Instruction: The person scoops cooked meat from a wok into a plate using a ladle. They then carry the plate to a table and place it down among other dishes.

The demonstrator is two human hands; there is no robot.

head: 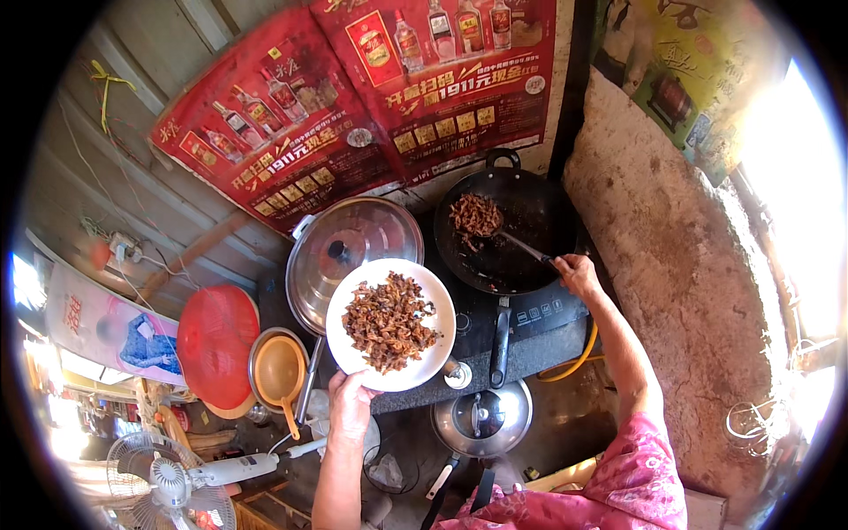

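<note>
My left hand grips the near rim of a white plate, held up in front of the stove. Browned, shredded food covers much of the plate. With my right hand I hold the handle of a metal ladle. The ladle's head lies in a black wok, under or against a heap of similar brown food on the wok's left side. The wok's long handle points towards me, and neither hand touches it.
Left of the wok stands a lidded metal pan, partly behind the plate. An orange strainer and a red basket sit farther left. Below the counter edge is another lidded pan. An electric fan stands lower left; a rough wall rises at right.
</note>
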